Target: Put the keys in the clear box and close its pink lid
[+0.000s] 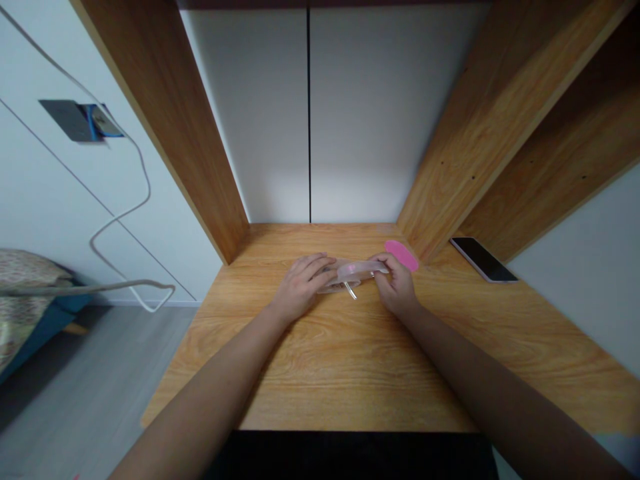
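Note:
A clear plastic container (330, 288) lies on the wooden desktop, and my left hand (303, 285) holds its left side with the fingers curved over it. My right hand (397, 287) pinches the right end of a pale, translucent pinkish piece (360, 268), which is tilted up over the container; it may be a lid, but I cannot tell. A short, shiny silvery stick (351, 291) pokes out below this piece toward me. Just beyond my right hand a flat pink oval (401, 255) lies on the desktop.
A dark-screened phone (483, 259) lies on the right of the desktop (350, 373). Wooden uprights (165, 120) and white panels (280, 120) enclose the back. On the left, a white cable (145, 180) hangs past an open wall socket (83, 121); a patterned cover (23, 293) shows beyond.

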A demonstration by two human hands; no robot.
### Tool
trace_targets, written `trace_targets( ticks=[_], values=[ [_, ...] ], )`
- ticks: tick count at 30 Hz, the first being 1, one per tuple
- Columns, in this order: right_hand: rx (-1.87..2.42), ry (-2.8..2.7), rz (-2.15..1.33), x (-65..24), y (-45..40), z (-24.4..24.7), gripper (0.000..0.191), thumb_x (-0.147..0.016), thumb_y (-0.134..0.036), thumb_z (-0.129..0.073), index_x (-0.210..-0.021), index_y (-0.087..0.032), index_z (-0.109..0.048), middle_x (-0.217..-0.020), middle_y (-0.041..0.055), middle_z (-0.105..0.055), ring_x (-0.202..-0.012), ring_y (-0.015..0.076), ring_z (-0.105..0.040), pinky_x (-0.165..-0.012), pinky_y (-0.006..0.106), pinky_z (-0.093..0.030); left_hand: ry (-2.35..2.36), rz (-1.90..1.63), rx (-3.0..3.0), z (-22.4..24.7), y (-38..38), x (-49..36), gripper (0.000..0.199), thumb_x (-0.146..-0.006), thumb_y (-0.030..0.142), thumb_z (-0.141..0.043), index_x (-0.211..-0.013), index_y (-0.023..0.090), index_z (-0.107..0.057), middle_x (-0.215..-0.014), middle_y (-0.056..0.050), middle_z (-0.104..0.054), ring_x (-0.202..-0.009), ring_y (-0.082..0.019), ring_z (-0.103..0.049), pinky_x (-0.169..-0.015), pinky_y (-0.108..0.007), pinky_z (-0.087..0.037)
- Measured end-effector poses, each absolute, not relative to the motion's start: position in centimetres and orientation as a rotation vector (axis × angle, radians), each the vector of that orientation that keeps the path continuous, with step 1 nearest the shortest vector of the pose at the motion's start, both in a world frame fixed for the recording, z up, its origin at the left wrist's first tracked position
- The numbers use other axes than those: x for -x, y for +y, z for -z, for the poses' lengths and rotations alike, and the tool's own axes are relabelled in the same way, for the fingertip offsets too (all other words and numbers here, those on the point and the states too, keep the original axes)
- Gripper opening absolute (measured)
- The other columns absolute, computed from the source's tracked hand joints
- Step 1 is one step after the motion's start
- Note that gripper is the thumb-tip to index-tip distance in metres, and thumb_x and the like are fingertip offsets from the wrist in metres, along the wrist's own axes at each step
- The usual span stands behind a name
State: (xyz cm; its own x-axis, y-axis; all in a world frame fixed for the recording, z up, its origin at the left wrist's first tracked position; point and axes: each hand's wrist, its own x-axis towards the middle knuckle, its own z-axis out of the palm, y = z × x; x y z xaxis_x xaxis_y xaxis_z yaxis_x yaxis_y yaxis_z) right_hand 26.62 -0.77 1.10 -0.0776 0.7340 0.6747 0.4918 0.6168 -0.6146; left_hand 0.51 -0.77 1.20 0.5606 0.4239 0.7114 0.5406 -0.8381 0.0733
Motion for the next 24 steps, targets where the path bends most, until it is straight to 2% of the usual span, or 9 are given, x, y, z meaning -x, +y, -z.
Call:
trace_targets(
  ticks=[8, 15, 24],
  values=[
    [0.989, -1.748, -0.289, -26.58, -0.92, -1.38, 0.020, -0.077, -0.012, -0.049, -0.090, -0.022, -0.060, -0.084, 0.0021, -0.065, -0.079, 0.0203, -0.061, -0.072, 0.033, -0.049, -0.760, 1.145, 2.617, -0.90, -0.65, -0.22, 0.033, -0.095, 0.019, -0.057, -0.126, 0.029, -0.062, -0.138, -0.008, -0.061, -0.133, -0.025, -0.050, -0.104, -0.047, -0.046],
    [0.959, -1.722, -0.256, -26.43, -1.03, -1.51, 0.024, -0.078, -0.012, -0.050, -0.096, -0.023, -0.061, -0.089, 0.0031, -0.066, -0.085, 0.0216, -0.063, -0.078, 0.036, -0.051, -0.746, 1.147, 2.549, -0.98, -0.75, -0.18, 0.032, -0.096, 0.020, -0.056, -0.127, 0.027, -0.062, -0.137, -0.008, -0.062, -0.133, -0.025, -0.050, -0.103, -0.045, -0.047],
    [0.910, -1.693, -0.218, -26.52, -0.86, -1.32, 0.031, -0.074, -0.012, -0.052, -0.101, -0.023, -0.062, -0.095, 0.0051, -0.066, -0.092, 0.0238, -0.064, -0.083, 0.040, -0.053, -0.843, 1.206, 2.588, -1.10, -1.10, -0.07, 0.036, -0.097, 0.020, -0.054, -0.131, 0.032, -0.061, -0.140, -0.006, -0.060, -0.134, -0.025, -0.050, -0.106, -0.047, -0.046]
  ],
)
